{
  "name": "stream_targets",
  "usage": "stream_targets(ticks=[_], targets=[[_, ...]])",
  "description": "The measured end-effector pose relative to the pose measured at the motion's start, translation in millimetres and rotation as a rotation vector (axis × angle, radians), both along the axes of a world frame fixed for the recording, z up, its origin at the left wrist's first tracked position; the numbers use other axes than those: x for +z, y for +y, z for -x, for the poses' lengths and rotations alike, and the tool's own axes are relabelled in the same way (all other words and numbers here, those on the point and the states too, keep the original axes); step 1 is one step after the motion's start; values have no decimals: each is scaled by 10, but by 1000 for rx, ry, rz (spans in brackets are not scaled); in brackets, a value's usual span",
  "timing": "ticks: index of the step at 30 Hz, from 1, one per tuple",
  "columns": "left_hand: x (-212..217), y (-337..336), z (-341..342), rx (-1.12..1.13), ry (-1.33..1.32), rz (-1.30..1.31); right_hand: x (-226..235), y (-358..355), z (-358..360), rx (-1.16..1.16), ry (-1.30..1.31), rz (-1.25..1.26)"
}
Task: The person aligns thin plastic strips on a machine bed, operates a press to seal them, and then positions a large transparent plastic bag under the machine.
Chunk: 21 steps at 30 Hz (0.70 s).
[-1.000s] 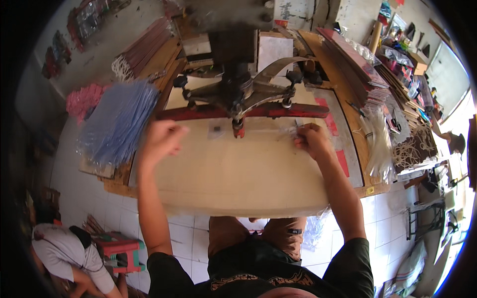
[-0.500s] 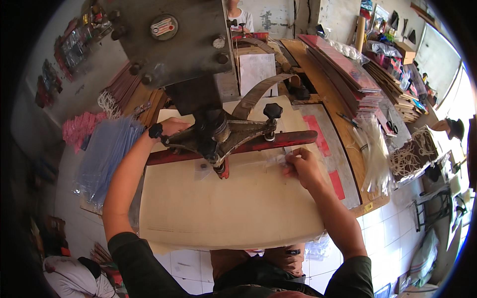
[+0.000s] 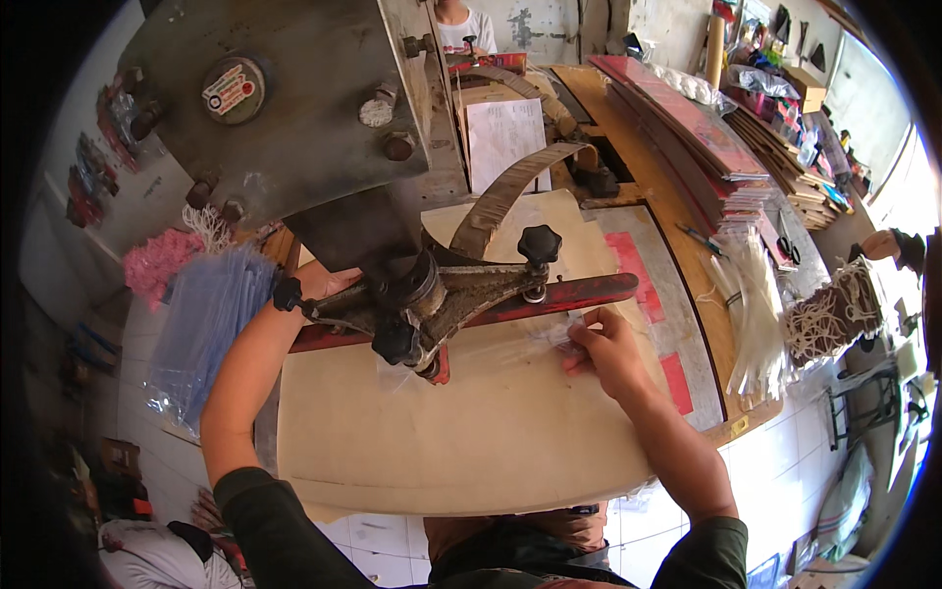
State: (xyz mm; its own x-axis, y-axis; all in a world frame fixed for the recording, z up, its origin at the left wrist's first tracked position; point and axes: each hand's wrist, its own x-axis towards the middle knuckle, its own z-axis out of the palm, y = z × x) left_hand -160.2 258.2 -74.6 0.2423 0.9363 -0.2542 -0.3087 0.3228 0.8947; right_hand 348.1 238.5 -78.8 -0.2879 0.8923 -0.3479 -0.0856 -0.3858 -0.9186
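Note:
My right hand is closed, thumb and fingers pinched on a clear plastic film just in front of a red press bar. The film's full outline is hard to make out against the tan sheet beneath it. My left hand reaches behind the dark metal bracket at the bar's left end. That bracket and a black knob hide most of its fingers. Another clear plastic piece lies under the bar's short middle leg.
Overhead hangs a heavy machine head. Blue-tinted plastic sleeves lie at the left. Reddish boards, white strips and black scissors are at the right. A person in a white shirt is at the back.
My view has shifted, so the machine head looks larger and further left. My right hand keeps its pinch on the film. The left hand's fingers are more hidden behind the bracket.

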Motion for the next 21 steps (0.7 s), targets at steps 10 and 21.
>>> stream_targets(ticks=[10, 21], targets=[[587, -69, -382, -121, -361, -115, 64, -24, 25, 11, 8, -26], [447, 217, -266, -165, -259, -51, 79, -16, 8, 25, -9, -24]])
